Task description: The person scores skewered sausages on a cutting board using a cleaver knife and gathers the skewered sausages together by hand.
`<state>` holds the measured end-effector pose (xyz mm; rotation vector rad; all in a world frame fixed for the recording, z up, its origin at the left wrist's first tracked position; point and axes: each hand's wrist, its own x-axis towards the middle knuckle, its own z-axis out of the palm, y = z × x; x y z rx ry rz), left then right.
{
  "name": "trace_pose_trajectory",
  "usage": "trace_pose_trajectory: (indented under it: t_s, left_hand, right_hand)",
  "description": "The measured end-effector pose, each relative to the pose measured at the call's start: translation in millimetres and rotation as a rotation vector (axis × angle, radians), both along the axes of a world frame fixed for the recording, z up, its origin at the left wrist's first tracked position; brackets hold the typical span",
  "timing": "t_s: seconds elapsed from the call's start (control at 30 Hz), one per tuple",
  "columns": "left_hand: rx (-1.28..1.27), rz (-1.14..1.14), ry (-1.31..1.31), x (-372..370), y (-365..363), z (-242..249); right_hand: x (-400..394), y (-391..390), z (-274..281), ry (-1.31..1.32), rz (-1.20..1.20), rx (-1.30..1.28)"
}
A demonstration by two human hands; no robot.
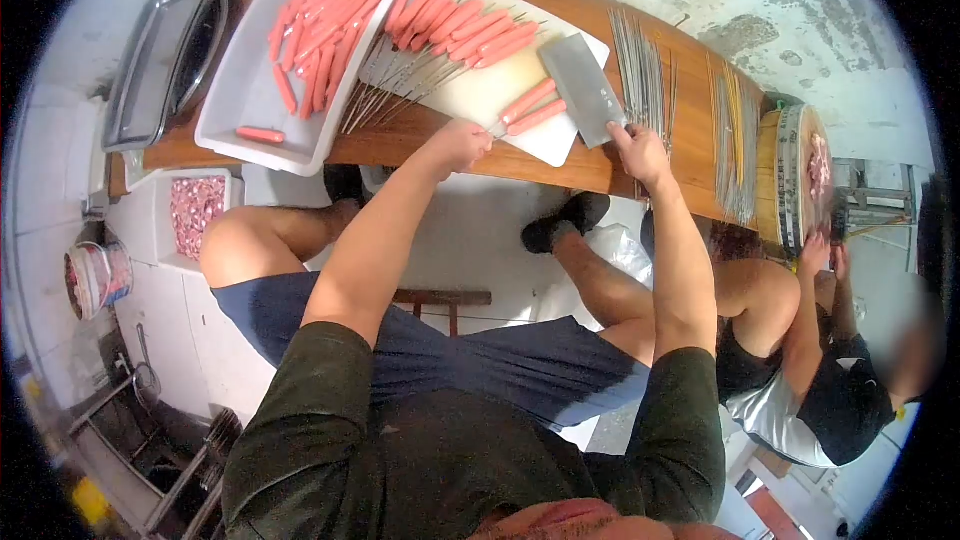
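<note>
My left hand [464, 147] is closed round the lower ends of metal skewers, which carry two pink sausages [530, 102] lying on the white cutting board [480, 90]. In my right hand [640, 154] is the handle of a wide cleaver [582, 88]. Its flat blade lies over the board's right part, its left edge close beside the two sausages. Behind them, a row of skewered sausages [470, 28] rests along the board's far side, metal skewers [408, 80] sticking out toward me at the left.
A white tub [232, 90] of loose sausages stands left, beside dark metal trays [160, 60]. Bare skewers [645, 70] lie right of the board on the wooden table [690, 140]. Farther right, a co-worker's hands [822, 256] are near a round chopping block [792, 175]. Chopped meat [196, 215] sits low left.
</note>
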<state>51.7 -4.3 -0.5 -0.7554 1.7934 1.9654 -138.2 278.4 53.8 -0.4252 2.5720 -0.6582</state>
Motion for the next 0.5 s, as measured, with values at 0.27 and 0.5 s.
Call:
trace_pose_trajectory:
  t_s: [0.27, 0.5]
  left_hand:
    - [-0.001, -0.002, 0.005, -1, -3, -5]
    - [-0.786, -0.130, 0.307, 6, 12, -6]
  right_hand:
    - [24, 39, 37, -0.168, -0.065, -0.022]
    - [32, 58, 28, -0.105, -0.254, -0.262]
